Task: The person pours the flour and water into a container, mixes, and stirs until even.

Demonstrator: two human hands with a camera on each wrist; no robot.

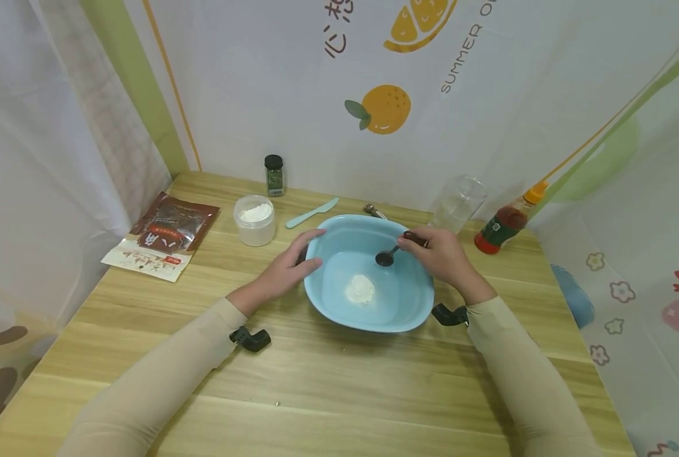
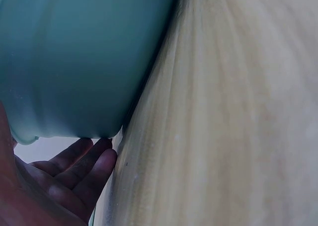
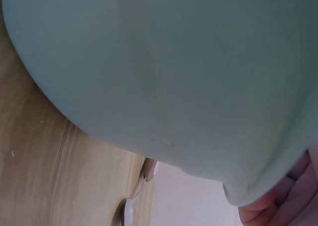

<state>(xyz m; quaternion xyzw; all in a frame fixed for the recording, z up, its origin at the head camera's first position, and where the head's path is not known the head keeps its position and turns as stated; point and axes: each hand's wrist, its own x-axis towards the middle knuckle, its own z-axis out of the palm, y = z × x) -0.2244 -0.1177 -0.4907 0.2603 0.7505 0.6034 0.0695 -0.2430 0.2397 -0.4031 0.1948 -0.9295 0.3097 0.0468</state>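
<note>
"心想" and "SUMMER" on backdrop [image 1: 299, 95], "八角" on packet [image 1: 164, 236]

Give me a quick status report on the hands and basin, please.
Left hand holds basin by rim. Right hand holds spoon over basin. White powder on basin floor. Nothing visible between spoon and powder.

Your left sleeve [image 1: 157, 381] and right sleeve [image 1: 522, 365] are long, plain beige, close-fitting at the cuffs and softly creased. A black, bent left mount [image 1: 254, 341] sits at one wrist, a matching right mount [image 1: 450, 315] at the other.
</note>
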